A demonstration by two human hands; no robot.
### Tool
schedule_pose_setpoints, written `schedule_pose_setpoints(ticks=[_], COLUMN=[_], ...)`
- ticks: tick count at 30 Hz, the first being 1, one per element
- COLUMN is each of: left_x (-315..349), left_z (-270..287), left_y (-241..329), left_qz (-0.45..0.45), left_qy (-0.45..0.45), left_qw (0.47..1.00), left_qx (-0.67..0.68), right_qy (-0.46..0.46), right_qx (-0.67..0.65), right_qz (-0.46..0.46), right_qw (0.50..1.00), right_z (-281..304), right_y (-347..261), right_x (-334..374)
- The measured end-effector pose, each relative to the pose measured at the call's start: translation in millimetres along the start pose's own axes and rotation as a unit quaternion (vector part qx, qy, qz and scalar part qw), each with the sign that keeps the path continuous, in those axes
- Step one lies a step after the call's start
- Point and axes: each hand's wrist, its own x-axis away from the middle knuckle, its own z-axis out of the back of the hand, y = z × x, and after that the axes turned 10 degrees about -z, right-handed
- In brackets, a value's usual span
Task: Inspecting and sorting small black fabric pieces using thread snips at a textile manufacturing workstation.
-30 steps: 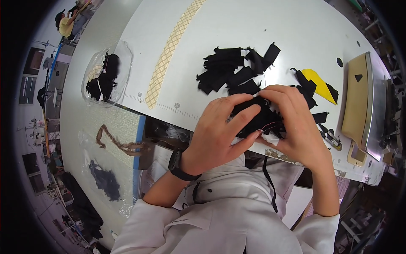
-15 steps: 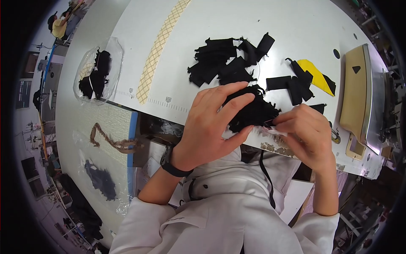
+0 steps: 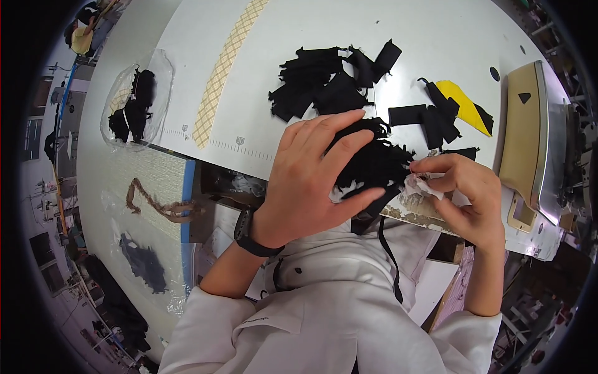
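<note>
A pile of black fabric pieces (image 3: pixel 374 156) with frayed edges and loose threads lies at the table's front edge. My left hand (image 3: pixel 311 174) rests over its left side, fingers spread and thumb stretched along the near edge. At the pile's right end my right hand (image 3: pixel 470 193) has its fingers curled round a crumpled white scrap (image 3: pixel 425 186), its index fingertip touching the black threads. Whether the scrap is paper or thin cloth I cannot tell. Beyond my left hand lie several more black fabric pieces (image 3: pixel 311 75), and others (image 3: pixel 436 121) sit beyond my right hand.
A yellow piece (image 3: pixel 464 106) lies far right, near a beige and metal machine part (image 3: pixel 523 137). A checked tape strip (image 3: pixel 227 75) crosses the table at left. Beside it, a clear plastic bag (image 3: pixel 156 93) holds black pieces. The table's front edge (image 3: pixel 417 218) looks worn.
My right hand has moved slightly right and its fingers have loosened apart, with more of the white scrap showing. My left thumb has shifted a little right. The view has shifted slightly.
</note>
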Motion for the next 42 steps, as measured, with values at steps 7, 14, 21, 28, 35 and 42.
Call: schedule_pose_setpoints(ticks=[7, 14, 21, 28, 35, 42], left_x=[1.1, -3.4, 0.1, -8.9, -11.3, -10.4], left_z=[-3.2, -2.8, -4.4, 5.7, 3.1, 3.7], left_y=[0.9, 1.0, -7.0, -9.3, -11.5, -16.1], left_qz=[-0.008, -0.018, 0.002, 0.008, 0.029, 0.028], left_qy=[-0.015, -0.01, -0.015, -0.04, -0.032, -0.027], left_qw=[0.999, 1.0, 1.0, 0.999, 0.999, 0.999], left_qx=[-0.03, -0.023, -0.012, 0.002, 0.022, 0.031], right_qy=[0.044, 0.326, 0.336, 0.236, 0.249, 0.023], right_qx=[-0.097, -0.096, 0.283, 0.167, 0.028, -0.14], right_qz=[-0.018, -0.151, -0.172, -0.378, -0.337, -0.211], right_qw=[0.994, 0.928, 0.882, 0.88, 0.908, 0.967], right_z=[11.2, 55.9, 34.0, 4.3, -8.2, -19.7], right_y=[-3.3, 29.9, -38.0, -33.9, -28.4, -50.5], right_x=[-3.6, -18.5, 47.4, 123.4, 91.7, 36.1])
